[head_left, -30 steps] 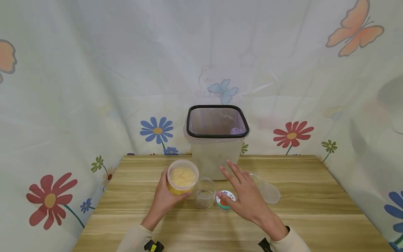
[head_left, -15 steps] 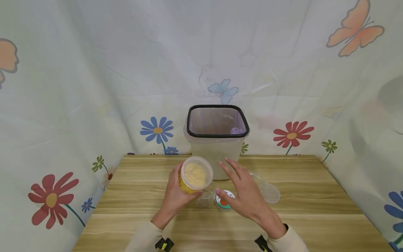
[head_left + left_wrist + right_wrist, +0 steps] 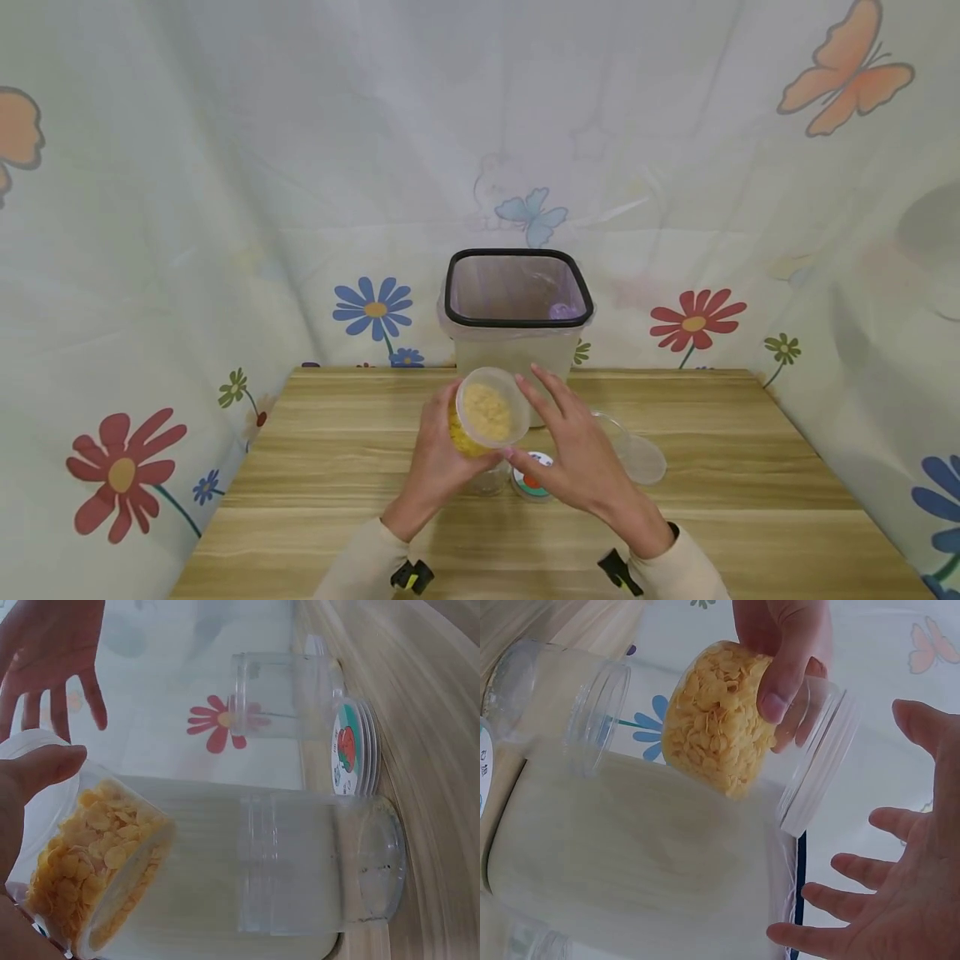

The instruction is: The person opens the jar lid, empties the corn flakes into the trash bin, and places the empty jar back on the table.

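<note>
My left hand (image 3: 433, 454) grips a clear plastic jar of corn flakes (image 3: 716, 712) above the table, tilted toward my right hand. A translucent lid (image 3: 825, 761) covers its mouth. Fingers spread, my right hand (image 3: 581, 458) is beside that lid; the right wrist view shows a gap between them. Below the held jar, an open clear jar (image 3: 300, 862) stands on the table, mostly hidden in the head view. Next to it lies a short stack of round lids (image 3: 360, 750), the top one printed with a red and green picture.
Behind the jars stands a bin (image 3: 517, 350) with a black rim and a thin liner. Another clear jar (image 3: 274, 694) and a flat translucent lid (image 3: 645, 460) are to the right on the wooden table (image 3: 750, 475). A flower-printed curtain (image 3: 225, 208) surrounds the table.
My left hand has carried the corn flake jar rightward and slightly up, tilting it more toward my right hand. My right hand has shifted slightly left, closer to the lid.
</note>
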Demonstrator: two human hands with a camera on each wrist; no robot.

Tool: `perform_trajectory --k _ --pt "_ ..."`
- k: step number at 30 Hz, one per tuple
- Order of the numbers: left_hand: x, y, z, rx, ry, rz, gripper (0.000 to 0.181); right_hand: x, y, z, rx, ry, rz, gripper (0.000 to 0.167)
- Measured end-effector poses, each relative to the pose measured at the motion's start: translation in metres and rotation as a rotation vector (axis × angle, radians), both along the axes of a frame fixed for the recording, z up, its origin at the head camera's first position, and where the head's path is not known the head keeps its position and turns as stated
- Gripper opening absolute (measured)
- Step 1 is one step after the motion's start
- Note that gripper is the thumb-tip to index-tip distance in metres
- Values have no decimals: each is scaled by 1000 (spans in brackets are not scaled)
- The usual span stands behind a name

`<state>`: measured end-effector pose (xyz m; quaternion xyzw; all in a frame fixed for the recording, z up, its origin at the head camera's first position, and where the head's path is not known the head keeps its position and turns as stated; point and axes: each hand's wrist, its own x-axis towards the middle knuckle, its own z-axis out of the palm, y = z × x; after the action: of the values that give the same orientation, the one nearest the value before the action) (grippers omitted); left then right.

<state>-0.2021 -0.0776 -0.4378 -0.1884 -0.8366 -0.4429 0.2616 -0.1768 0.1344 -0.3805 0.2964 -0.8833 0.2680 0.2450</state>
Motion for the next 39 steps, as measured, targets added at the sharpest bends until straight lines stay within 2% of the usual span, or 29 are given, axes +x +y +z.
perform_trajectory --k 5,9,13,19,26,31,39 --pt "-1 8 2 -60 99 34 106 -1 -4 4 -4 -9 -1 85" --pt "-2 14 3 -135 185 82 103 -2 -7 7 2 -14 -15 84" --pt "-2 18 3 -220 242 128 101 -3 -10 8 6 -42 -36 84" --pt "-3 21 2 -303 338 158 99 -5 -13 8 -13 -103 -78 83" --pt "-6 21 -1 -383 479 189 95 -6 -15 6 -19 -129 -108 81" --pt "-6 22 -2 -425 519 212 103 -7 -16 2 -60 -131 -99 79" --pt "-4 22 -2 -440 504 210 101 -6 -15 -1 -111 -95 -65 75"
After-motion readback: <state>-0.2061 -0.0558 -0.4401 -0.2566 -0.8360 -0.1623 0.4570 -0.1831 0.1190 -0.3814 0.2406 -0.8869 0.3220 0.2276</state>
